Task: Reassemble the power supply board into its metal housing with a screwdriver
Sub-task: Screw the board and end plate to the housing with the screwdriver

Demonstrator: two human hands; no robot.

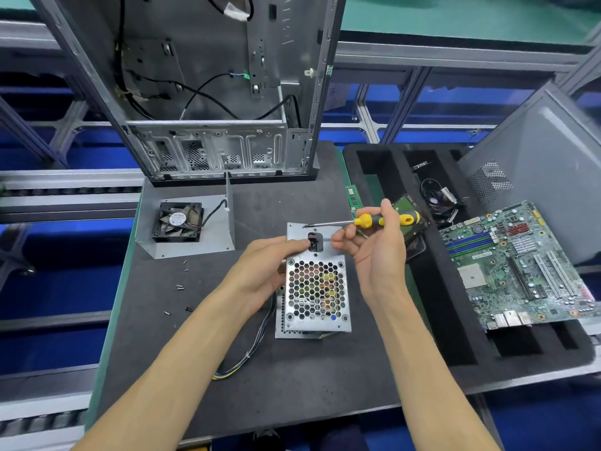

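Note:
The metal power supply housing (pixel 313 288) stands on end in the middle of the dark mat, its honeycomb grille facing me with the board's parts visible behind it. My left hand (pixel 260 275) grips its left side, fingertips at the black socket cut-out (pixel 314 241). My right hand (pixel 374 245) holds a yellow and black screwdriver (pixel 383 220) sideways above the housing, its tip pointing left over the top edge. A bundle of coloured wires (pixel 250 349) trails from the housing toward the lower left.
A housing cover with a black fan (pixel 178 222) lies at the left. Several loose screws (pixel 180 287) dot the mat. An open computer case (pixel 221 92) stands behind. At the right a foam tray (pixel 455 346) bears a motherboard (pixel 514 265), a side panel leaning behind.

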